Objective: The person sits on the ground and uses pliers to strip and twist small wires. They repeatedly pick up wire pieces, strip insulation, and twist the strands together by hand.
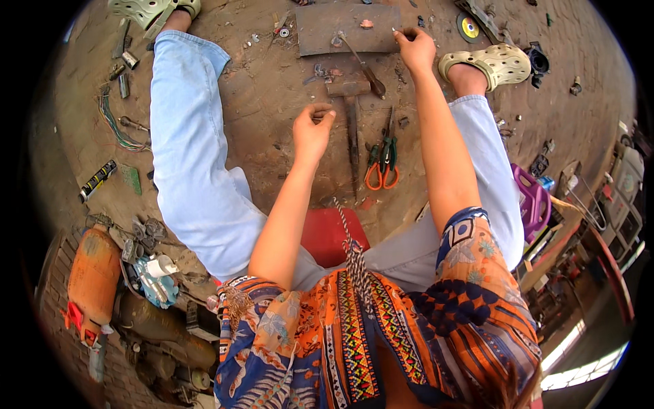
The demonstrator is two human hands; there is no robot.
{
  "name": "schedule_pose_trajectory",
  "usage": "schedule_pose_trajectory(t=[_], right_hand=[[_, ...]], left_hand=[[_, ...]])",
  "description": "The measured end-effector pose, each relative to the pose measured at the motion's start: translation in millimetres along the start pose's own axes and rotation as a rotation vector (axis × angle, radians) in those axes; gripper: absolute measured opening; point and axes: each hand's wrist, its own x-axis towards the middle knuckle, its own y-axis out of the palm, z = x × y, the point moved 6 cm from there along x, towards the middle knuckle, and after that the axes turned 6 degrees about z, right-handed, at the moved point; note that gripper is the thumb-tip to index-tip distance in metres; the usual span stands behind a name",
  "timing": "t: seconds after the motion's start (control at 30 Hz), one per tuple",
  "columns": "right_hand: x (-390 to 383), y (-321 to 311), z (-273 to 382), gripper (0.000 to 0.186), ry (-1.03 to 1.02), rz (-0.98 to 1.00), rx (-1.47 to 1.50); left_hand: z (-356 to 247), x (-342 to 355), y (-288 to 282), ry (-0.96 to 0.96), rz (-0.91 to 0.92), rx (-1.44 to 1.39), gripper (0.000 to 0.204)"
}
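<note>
A small, pale, thin sliver (394, 30) is showing at the right edge of the flat, dark, rectangular metal plate (315, 37); my right hand (417, 49) is apparently pinching it, thumb against forefinger. I am judging it light, stiff, easily dropped; best held by one end. Left of the brown, long-handled metal hammer (351, 116), my left hand (311, 133) is hanging with curled fingers; I cannot tell whether its tips are meeting or holding anything.

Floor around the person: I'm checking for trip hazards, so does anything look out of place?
Yes: loose wires sprawl on the floor beside the left leg, looking untidy, well apart from the hammer.
</note>
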Motion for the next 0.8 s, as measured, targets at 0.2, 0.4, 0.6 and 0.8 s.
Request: schedule_pose_trajectory(t=[0.2, 0.4, 0.6, 0.8], right_hand=[[14.5, -6.8, -17.5, 0.024, 0.109, 0.058, 0.291], [-21.4, 2.5, -7.6, 0.021, 0.277, 0.306, 1.185], [-32.1, 27.0, 5.2, 0.024, 0.29, 0.47, 1.019], [9.5, -5.1, -27.9, 0.021, 0.016, -0.035, 1.147]], left_hand=[[22.2, 4.9, -0.6, 0.008, -0.059, 0.035, 0.015], [3.1, 4.2, 20.4, 0.081, -0.014, 0.084, 0.013], [-6.7, 4.8, 16.5, -0.001, 0.073, 0.095, 0.015], [15.3, 8.9, 9.9, -0.023, 0.004, 0.095, 0.015]])
